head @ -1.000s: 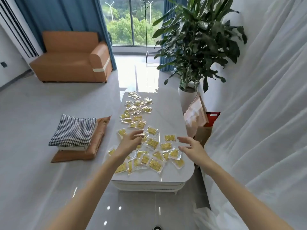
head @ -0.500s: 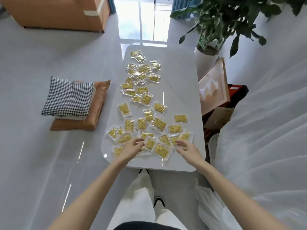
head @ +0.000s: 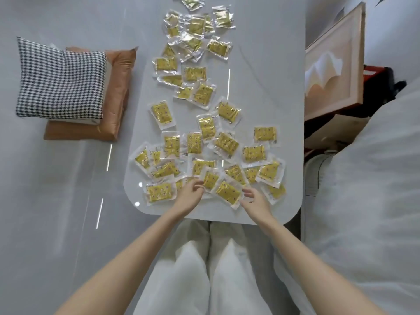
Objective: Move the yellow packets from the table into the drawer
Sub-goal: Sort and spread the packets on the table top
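Note:
Several yellow packets in clear wrappers (head: 228, 192) lie scattered along the white table (head: 268, 83), thickest near its front edge. My left hand (head: 189, 195) rests over the front edge with its fingers curled together against the side of one packet (head: 210, 180); whether it grips that packet is unclear. My right hand (head: 255, 201) hovers just right of the nearest packet with its fingers apart and nothing in them. No drawer is in view.
A checked cushion (head: 60, 78) lies on a brown cushion (head: 119, 92) on the floor to the left. A framed picture (head: 334, 64) leans at the table's right side, beside white fabric (head: 375, 189). My legs in white trousers (head: 204, 269) are below the table's front edge.
The view has tipped down from the room onto the table. Both hands have drawn back to the front edge and closed in on the nearest packets.

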A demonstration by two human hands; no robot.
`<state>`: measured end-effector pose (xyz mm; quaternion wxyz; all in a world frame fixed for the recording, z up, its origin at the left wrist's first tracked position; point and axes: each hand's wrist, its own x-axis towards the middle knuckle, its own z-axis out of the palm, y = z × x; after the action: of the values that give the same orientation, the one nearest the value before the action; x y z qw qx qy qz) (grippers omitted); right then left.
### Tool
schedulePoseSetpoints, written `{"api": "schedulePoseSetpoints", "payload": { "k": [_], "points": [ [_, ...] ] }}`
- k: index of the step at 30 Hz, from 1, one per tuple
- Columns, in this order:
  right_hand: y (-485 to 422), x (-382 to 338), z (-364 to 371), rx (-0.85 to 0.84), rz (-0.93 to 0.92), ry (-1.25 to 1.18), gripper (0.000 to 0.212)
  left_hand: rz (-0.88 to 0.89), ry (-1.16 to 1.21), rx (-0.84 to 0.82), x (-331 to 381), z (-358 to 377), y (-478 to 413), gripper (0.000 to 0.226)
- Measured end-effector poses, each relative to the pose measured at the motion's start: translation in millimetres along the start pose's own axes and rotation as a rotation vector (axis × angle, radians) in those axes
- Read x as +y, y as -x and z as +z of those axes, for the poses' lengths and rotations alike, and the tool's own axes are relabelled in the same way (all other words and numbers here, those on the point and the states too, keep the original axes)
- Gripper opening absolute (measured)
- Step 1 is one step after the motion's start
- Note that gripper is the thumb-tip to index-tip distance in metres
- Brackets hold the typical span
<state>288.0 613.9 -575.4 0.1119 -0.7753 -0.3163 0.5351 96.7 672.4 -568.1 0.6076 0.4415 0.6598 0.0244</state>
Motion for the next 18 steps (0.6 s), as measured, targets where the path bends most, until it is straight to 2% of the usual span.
{"api": "schedulePoseSetpoints", "payload": {
  "k": [7, 13, 18],
  "points": [
    [-78, 29, 30, 0.023, 0.005, 0.102, 0.046, -0.026, 0.092, 0.16, -29, 25, -73, 0.039],
    [-119, 54, 52, 0.047, -0.094, 0.409, 0.064, 0.01, 0.035, 0.251, -62, 40, -127, 0.047],
    [-131, 67, 62, 0.165, -0.165, 0.64, 0.086, 0.013, -0.072, 0.274, -79, 53, -148, 0.054]
  ]
}}
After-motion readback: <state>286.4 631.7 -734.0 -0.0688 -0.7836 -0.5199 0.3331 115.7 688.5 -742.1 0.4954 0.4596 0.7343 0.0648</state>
